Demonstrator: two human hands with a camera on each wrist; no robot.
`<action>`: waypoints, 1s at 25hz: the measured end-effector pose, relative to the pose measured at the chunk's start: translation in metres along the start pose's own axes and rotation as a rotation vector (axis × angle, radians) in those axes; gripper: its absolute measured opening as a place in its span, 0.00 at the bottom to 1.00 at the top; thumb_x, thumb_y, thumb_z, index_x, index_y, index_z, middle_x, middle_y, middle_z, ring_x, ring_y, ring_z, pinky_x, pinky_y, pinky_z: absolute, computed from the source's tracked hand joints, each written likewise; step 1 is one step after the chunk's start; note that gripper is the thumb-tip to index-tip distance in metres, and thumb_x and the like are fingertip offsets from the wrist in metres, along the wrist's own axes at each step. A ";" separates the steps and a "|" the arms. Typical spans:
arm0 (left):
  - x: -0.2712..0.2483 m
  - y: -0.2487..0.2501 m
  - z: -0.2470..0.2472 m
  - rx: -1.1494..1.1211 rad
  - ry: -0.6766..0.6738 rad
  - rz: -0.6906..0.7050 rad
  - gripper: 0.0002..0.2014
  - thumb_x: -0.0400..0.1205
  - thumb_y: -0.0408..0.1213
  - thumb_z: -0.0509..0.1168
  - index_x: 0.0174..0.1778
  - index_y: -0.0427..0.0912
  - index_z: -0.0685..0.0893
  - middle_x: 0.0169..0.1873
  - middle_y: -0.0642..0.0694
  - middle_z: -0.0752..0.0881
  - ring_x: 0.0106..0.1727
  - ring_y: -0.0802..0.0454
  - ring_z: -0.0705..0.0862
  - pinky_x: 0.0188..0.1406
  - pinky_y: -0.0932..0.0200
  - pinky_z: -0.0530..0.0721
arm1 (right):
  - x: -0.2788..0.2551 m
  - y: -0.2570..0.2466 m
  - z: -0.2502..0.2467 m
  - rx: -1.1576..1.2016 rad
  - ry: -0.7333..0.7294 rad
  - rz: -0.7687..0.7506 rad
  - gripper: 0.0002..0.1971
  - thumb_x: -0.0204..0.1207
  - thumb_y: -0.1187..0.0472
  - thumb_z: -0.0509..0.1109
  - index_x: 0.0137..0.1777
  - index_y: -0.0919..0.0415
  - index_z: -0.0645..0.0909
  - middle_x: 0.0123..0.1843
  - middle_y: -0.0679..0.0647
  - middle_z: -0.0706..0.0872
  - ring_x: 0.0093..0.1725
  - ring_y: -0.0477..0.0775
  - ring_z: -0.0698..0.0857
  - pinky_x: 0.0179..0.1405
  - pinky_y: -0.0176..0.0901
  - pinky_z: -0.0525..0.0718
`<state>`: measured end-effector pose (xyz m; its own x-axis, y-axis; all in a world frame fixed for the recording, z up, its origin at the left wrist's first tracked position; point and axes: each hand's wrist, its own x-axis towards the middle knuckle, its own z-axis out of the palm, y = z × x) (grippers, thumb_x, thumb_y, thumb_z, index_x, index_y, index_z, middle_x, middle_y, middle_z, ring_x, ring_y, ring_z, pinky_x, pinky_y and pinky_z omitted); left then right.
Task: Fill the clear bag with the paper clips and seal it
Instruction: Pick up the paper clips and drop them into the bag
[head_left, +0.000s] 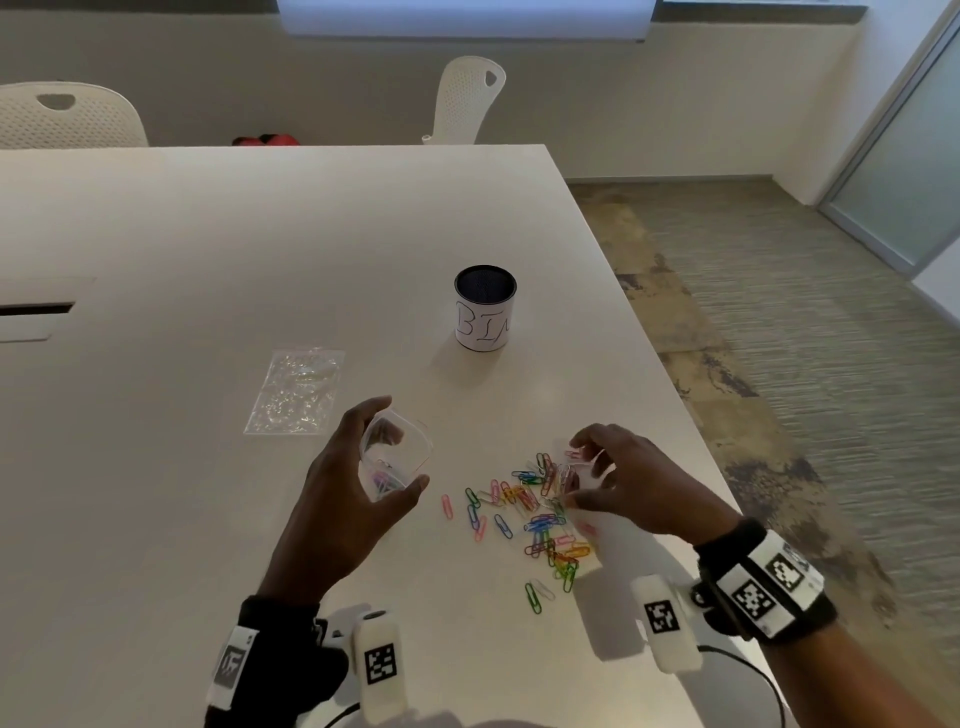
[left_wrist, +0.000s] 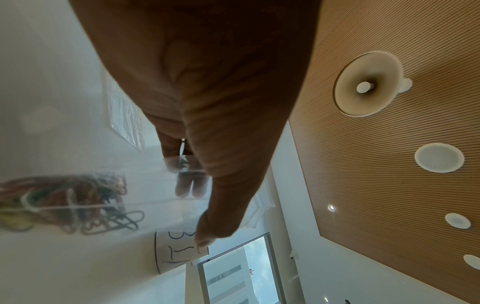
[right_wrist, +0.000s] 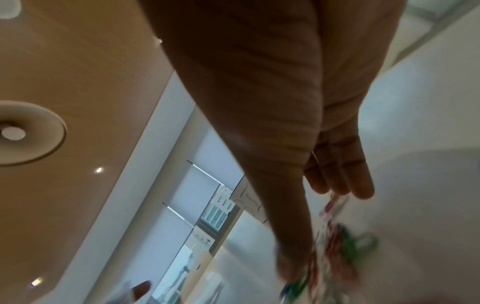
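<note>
Above table (head_left: 208, 234): left hand (head_left: 343, 483) fingers (head_left: 371, 408) grip clear bag (head_left: 395, 457), mouth up; right hand (head_left: 634, 483) pinching paper clips (head_left: 540, 514).

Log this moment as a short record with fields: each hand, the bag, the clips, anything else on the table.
left hand: grips the clear bag, mouth held open
clear bag: off the table, a few paper clips already inside, unsealed
right hand: fingers curled over the far end of the loose clips; whether it pinches any cannot be told
loose paper clips: coloured, scattered on the table between the hands
second clear bag: flat on the table, beyond the left hand
cup marked BIN: upright, beyond the clips
</note>
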<state>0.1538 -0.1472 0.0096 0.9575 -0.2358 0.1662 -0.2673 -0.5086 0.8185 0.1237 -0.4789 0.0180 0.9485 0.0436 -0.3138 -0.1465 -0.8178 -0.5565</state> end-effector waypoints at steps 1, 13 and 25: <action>0.000 -0.001 -0.001 0.000 0.003 -0.001 0.43 0.74 0.40 0.83 0.83 0.53 0.68 0.60 0.55 0.86 0.68 0.55 0.85 0.61 0.80 0.73 | 0.002 0.001 -0.005 -0.038 -0.007 0.005 0.44 0.65 0.45 0.86 0.80 0.51 0.71 0.72 0.50 0.77 0.65 0.50 0.82 0.64 0.47 0.88; -0.001 0.000 0.001 0.001 -0.003 -0.015 0.44 0.74 0.41 0.83 0.83 0.54 0.68 0.61 0.56 0.85 0.68 0.55 0.84 0.67 0.66 0.77 | 0.004 -0.035 0.034 -0.256 -0.002 -0.171 0.30 0.74 0.47 0.81 0.74 0.50 0.78 0.69 0.49 0.77 0.64 0.50 0.81 0.65 0.46 0.86; -0.001 -0.002 0.000 -0.003 0.008 -0.003 0.43 0.74 0.41 0.83 0.82 0.56 0.67 0.59 0.57 0.85 0.66 0.58 0.84 0.64 0.75 0.75 | 0.016 -0.043 0.024 -0.086 0.100 -0.213 0.05 0.77 0.68 0.78 0.47 0.57 0.94 0.44 0.45 0.89 0.38 0.41 0.87 0.41 0.26 0.84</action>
<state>0.1528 -0.1461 0.0080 0.9592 -0.2273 0.1680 -0.2638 -0.5067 0.8208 0.1389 -0.4292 0.0183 0.9791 0.1667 -0.1169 0.0798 -0.8424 -0.5330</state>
